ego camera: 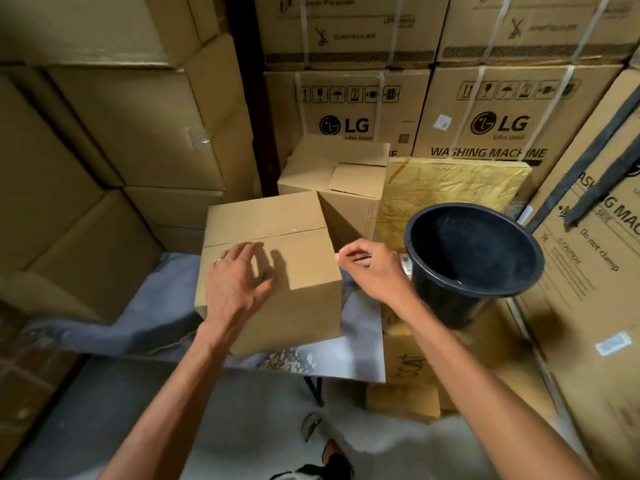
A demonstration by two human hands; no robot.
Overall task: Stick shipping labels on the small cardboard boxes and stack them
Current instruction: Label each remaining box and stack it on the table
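We rest our left hand [239, 275] flat on top of the small cardboard box [270, 268], fingers spread and straight, palm near the taped seam that runs across the lid just beyond our fingertips. The box sits on the bench [360, 341] right under that hand, its near corner overhanging toward our wrist. Our right hand [367, 268] hovers just off the box's right edge, thumb and forefinger drawn together as if pinching something thin; we cannot tell whether a label or backing strip is between them, since nothing clearly shows there.

Beyond the left hand stands a second box [343, 178], touching or nearly touching the first at its far right corner. To the right of our right hand a black bucket [474, 258] stands tilted toward us, and behind it a flat wrapped package [450, 192] leans against the big appliance cartons [491, 116].

We judge the box to be light and fairly stiff: sealed corrugated board, flat faces, crisp edges. The lid should take pressing well near the seam and edges, less so mid-panel, where it may flex. The surface looks dry and matte, so a label should stick if smoothed from one side. For stacking, we would hold it by two opposite side faces, low down, rather than by the lid.
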